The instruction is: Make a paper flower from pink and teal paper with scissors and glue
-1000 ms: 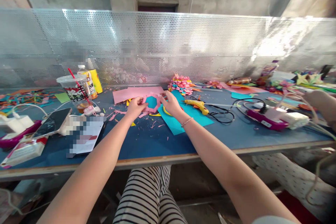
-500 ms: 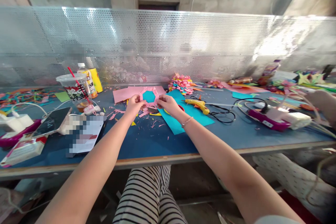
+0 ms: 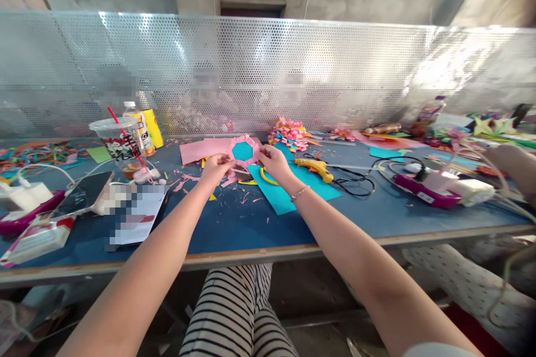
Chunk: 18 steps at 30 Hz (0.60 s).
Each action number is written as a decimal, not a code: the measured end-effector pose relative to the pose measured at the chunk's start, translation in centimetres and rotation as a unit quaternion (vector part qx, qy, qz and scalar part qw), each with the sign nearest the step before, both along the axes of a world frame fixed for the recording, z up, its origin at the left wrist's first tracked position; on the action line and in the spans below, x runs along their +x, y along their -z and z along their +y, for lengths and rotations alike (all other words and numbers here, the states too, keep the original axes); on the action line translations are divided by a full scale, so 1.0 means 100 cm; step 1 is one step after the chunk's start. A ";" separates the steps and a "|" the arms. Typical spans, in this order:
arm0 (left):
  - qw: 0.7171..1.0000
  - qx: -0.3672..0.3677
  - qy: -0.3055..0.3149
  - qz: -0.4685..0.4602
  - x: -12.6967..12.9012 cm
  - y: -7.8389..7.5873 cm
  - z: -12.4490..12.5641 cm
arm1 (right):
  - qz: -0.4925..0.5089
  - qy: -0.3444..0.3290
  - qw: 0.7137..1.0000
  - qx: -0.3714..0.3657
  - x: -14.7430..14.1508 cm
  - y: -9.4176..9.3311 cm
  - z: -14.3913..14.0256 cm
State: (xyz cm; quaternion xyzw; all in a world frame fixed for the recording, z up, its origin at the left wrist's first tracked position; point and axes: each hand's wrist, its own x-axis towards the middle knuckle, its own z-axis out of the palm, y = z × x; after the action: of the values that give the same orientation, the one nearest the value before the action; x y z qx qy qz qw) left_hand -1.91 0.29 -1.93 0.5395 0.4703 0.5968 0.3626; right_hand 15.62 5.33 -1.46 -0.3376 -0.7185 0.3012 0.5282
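While tilted, pink paper ring (image 3: pixel 243 151) is pinched by left hand (image 3: pixel 216 168) and right hand (image 3: pixel 274 163).

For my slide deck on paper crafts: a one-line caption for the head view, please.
Both hands, left and right, hold a pink paper ring above a cluttered blue table, glue gun nearby.

A second ago the pink paper ring (image 3: pixel 243 150) lay low against the blue table (image 3: pixel 234 223), between both hands. Now it is tipped up toward the far edge, its teal centre showing. The left hand (image 3: pixel 216 168) pinches its near-left rim; the right hand (image 3: pixel 274 161) has moved to its right rim.
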 end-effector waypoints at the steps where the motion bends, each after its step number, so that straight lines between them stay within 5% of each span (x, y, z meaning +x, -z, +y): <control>1: 1.000 0.001 -0.003 -0.001 0.000 0.000 0.001 | -0.003 0.012 1.000 0.002 0.001 0.001 0.002; 11: 0.993 0.053 -0.088 0.051 -0.005 0.002 0.003 | -0.001 0.058 0.998 0.011 0.007 0.001 0.003; 18: 0.992 0.051 -0.111 0.029 -0.009 0.003 0.003 | -0.050 0.128 0.987 0.080 0.012 0.002 0.009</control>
State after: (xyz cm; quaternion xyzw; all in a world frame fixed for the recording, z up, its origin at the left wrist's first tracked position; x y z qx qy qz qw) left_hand -2.82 0.57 -2.21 0.5187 0.5067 0.6405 0.2529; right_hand 16.82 6.28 -1.65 -0.3980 -0.7170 0.1550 0.5510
